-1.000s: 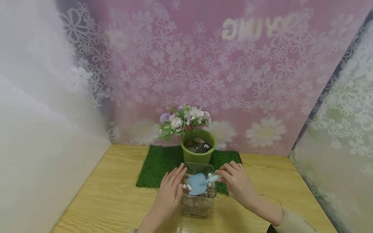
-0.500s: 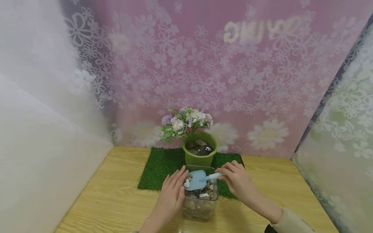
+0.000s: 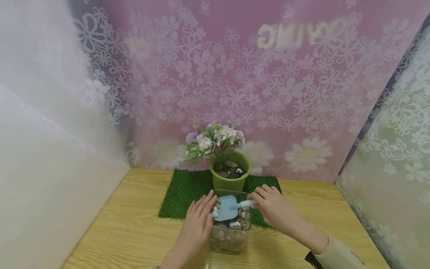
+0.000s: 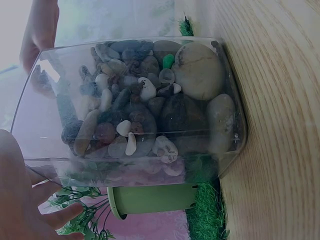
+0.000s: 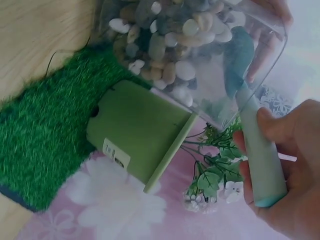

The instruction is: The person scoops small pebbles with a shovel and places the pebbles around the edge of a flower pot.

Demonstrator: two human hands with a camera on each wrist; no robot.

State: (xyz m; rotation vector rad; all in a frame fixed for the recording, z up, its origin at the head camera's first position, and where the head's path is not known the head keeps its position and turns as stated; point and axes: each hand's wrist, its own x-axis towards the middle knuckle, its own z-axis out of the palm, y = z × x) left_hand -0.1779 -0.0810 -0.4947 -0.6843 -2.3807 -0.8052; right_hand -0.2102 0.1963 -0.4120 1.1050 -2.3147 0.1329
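My left hand (image 3: 197, 219) lies, fingers extended, against the 9 o'clock wall of the clear plastic box (image 3: 231, 229); from 3 o'clock my right hand (image 3: 273, 208) grips the pale-blue trowel (image 3: 226, 208), long axis roughly 3-to-9, blade inside by pebbles (image 3: 243, 214). The green flowerpot (image 3: 229, 183) stands beyond, at 12.

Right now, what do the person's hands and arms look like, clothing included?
The left hand and right hand wear no gloves. A pale beige sleeve ends short of the right hand, with something black by its cuff. The left sleeve barely shows.
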